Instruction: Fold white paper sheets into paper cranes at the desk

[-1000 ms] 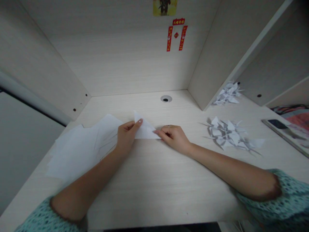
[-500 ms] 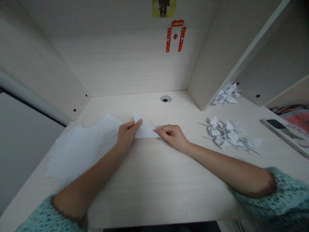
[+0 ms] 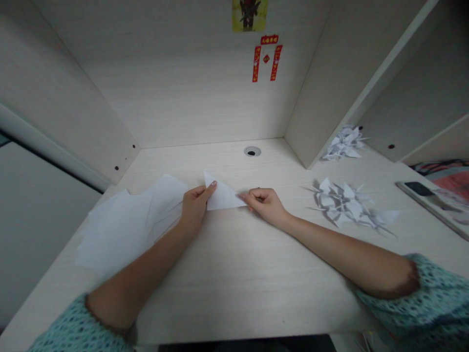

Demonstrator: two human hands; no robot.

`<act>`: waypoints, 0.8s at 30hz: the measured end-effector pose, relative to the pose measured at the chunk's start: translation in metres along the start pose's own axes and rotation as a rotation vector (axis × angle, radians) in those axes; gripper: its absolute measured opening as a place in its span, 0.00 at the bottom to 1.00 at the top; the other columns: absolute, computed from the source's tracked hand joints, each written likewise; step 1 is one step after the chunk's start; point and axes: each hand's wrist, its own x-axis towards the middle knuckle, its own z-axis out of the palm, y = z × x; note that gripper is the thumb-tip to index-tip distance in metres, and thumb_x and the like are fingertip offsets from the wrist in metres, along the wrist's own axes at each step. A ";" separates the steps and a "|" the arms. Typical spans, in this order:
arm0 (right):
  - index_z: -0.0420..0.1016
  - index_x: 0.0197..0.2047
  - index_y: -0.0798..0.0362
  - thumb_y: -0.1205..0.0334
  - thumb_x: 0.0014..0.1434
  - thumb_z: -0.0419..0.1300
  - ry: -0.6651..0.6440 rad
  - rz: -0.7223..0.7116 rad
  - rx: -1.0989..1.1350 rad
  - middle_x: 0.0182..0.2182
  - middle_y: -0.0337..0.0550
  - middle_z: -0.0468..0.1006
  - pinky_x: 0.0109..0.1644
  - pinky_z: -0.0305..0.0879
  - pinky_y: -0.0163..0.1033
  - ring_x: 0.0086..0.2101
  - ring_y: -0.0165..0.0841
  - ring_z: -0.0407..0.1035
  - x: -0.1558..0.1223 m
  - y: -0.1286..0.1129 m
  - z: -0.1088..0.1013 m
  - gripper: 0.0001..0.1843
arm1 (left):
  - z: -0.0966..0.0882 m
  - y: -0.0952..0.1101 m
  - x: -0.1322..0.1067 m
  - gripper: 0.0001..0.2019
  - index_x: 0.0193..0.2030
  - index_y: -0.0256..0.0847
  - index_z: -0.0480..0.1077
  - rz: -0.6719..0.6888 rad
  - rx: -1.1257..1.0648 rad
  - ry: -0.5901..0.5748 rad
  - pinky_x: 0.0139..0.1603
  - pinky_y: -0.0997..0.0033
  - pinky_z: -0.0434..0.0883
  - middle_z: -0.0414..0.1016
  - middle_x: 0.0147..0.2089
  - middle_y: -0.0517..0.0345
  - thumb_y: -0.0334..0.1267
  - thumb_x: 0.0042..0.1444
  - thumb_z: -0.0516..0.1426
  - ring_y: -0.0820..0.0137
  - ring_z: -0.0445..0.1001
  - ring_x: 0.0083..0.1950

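A white sheet of paper folded into a triangle (image 3: 222, 196) is between my hands at the middle of the desk. My left hand (image 3: 196, 203) grips its left side, thumb on top and the other fingers partly hidden. At the pointed right corner, my right hand (image 3: 264, 203) pinches the paper between thumb and fingertips. Left of my left hand lies a spread of loose white paper sheets (image 3: 120, 225), partly covered by my forearm. Several folded paper cranes (image 3: 342, 200) are heaped to the right of my right hand.
A second heap of folded paper (image 3: 346, 142) sits farther back, beside the upright partition (image 3: 330, 83). At the far right lies a flat device or case with a phone-like black part (image 3: 419, 188). A round cable hole (image 3: 252, 151) is set near the back of the desk (image 3: 234, 278).
Both hands keep hold of the folded paper. The right fingertips and the paper's right corner have shifted slightly to the right and up. The camera view has tilted a little.
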 end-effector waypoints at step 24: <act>0.77 0.26 0.55 0.49 0.53 0.63 -0.046 -0.006 0.029 0.24 0.42 0.75 0.29 0.58 0.35 0.26 0.28 0.64 -0.001 0.005 0.002 0.17 | 0.008 -0.006 -0.018 0.15 0.27 0.37 0.73 0.302 0.410 -0.174 0.26 0.75 0.60 0.69 0.25 0.60 0.50 0.52 0.58 0.72 0.65 0.28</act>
